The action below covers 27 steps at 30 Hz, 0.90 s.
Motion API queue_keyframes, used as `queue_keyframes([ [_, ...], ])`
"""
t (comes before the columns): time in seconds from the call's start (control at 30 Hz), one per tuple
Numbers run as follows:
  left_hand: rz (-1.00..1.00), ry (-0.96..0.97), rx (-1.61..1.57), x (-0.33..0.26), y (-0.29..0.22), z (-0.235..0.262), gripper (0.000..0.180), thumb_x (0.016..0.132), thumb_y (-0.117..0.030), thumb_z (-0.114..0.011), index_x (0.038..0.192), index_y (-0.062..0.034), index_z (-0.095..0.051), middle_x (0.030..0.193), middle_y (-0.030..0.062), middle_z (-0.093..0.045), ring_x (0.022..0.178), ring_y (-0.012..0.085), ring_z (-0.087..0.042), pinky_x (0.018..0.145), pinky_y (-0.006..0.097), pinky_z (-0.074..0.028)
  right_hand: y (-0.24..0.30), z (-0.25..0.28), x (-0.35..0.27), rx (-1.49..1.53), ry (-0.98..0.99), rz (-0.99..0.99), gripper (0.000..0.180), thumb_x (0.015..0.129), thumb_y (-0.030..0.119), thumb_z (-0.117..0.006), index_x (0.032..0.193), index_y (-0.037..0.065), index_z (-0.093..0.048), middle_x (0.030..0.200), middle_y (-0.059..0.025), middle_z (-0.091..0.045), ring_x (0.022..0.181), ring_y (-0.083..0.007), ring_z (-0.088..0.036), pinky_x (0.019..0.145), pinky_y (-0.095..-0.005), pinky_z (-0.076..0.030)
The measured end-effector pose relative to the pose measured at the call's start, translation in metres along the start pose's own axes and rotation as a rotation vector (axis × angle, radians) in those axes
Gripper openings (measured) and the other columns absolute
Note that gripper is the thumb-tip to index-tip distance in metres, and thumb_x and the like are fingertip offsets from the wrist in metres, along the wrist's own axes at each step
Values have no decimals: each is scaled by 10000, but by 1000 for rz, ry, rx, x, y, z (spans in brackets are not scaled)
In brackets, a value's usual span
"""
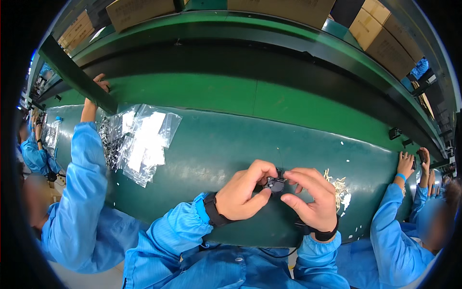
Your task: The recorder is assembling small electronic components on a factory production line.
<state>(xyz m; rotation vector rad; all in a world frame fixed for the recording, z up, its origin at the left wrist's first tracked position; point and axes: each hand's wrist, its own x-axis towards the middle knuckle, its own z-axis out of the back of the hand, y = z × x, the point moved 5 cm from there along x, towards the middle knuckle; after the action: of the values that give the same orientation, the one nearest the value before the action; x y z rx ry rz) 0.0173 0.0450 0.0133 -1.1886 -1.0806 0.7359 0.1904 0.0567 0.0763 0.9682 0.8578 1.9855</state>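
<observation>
Just above the green tabletop, my left hand (244, 192) grips a small black plastic part (275, 185) between thumb and fingers. The part looks rounded at its lower end; its exact kind is too small to tell. My right hand (312, 198) is close on its other side, thumb and fingers spread apart, with the index fingertip at or very near the part's upper right edge. Nothing shows in the gap between the right thumb and fingers. Black bands circle both of my wrists, over or beside blue sleeves.
Clear plastic bags (147, 139) with white sheets lie left, beside small black-and-white pieces (109, 144). Cream-coloured strips (339, 190) lie right of my hand. Behind the table runs a green conveyor belt (216, 91), with a green post (77, 74). Co-workers in blue sit on both sides.
</observation>
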Motion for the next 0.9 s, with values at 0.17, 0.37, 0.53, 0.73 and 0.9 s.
queue_keyframes([
  [0.17, 62, 91, 110, 4, -7, -2, 380, 917, 13, -529, 1278, -1, -411, 980, 103, -605, 874, 178, -614, 811, 317, -486, -13, -6, -3, -49, -35, 19, 235, 813, -4, -775, 1042, -1, -720, 989, -111, -703, 766, -185, -669, 627, -284, -545],
  [0.37, 181, -18, 1, 4, -5, 4, 414, 983, -46, -533, 1379, 12, -428, 1088, 118, -660, 947, 165, -630, 865, 316, -489, -19, -13, -2, 72, -131, -46, 181, 838, -42, -743, 1010, -27, -688, 980, -136, -684, 763, -160, -667, 629, -266, -546],
  [0.53, 201, -91, -15, 5, -3, 6, 366, 1008, -82, -511, 1359, 22, -532, 1167, 127, -675, 1064, 168, -631, 935, 311, -481, -29, -21, -6, 197, -221, -107, 178, 836, -57, -738, 1002, -37, -677, 960, -136, -670, 780, -157, -674, 653, -257, -558],
  [0.73, 19, -107, 280, 7, -10, 9, 380, 934, -7, -567, 1312, 30, -584, 1129, 186, -684, 994, 281, -679, 880, 343, -521, -28, -27, -7, 254, -205, -119, 219, 820, -25, -772, 1014, -31, -671, 965, -128, -664, 785, -157, -674, 666, -258, -557],
  [0.9, -14, -109, 384, 8, -14, 6, 370, 888, 46, -584, 1256, 33, -622, 1012, 186, -683, 831, 306, -672, 721, 361, -527, -22, -24, -4, 114, -144, -49, 214, 799, -12, -793, 975, -9, -672, 941, -115, -663, 740, -152, -645, 653, -267, -529],
])
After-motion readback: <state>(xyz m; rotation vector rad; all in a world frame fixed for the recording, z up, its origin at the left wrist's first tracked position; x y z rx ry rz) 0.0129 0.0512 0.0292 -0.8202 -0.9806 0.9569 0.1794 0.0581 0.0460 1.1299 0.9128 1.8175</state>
